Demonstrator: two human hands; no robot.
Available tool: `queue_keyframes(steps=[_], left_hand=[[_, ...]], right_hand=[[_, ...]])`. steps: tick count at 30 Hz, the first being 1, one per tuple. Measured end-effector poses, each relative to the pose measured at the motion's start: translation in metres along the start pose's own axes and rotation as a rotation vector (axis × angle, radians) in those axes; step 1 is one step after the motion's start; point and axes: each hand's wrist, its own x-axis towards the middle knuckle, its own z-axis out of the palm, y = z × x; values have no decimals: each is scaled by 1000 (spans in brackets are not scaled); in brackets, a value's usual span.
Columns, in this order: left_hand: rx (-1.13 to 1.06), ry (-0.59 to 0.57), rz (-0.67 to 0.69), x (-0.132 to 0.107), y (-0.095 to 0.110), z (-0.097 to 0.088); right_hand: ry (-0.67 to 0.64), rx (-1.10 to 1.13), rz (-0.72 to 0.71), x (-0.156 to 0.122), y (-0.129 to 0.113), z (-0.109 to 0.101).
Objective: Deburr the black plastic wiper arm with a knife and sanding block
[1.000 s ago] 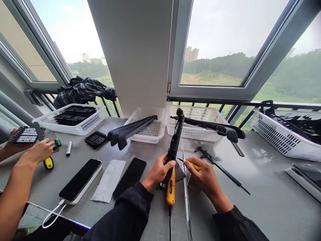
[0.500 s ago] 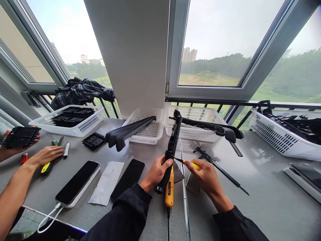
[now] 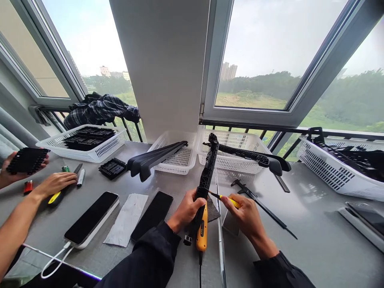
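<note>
My left hand is wrapped round the lower part of a long black plastic arm, which stands tilted up from the grey table. My right hand pinches a small yellow-handled screwdriver whose tip touches the arm just above my left fingers. A yellow electric screwdriver lies on the table under my left hand, with its cord running toward me.
White baskets hold black arms; another basket holds black grid parts. Two phones and a white cloth lie left. Another person's hands work at far left, one holding a black grid part.
My left hand has slid slightly down the arm and the arm has tipped. The other person's hand has lowered a yellow tool to the table.
</note>
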Motion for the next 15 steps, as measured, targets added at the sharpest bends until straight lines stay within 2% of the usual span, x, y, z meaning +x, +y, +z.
queue_keyframes(steps=[15], left_hand=[[-21, 7, 32, -2, 3, 1]], right_hand=[[-39, 42, -34, -5, -12, -5]])
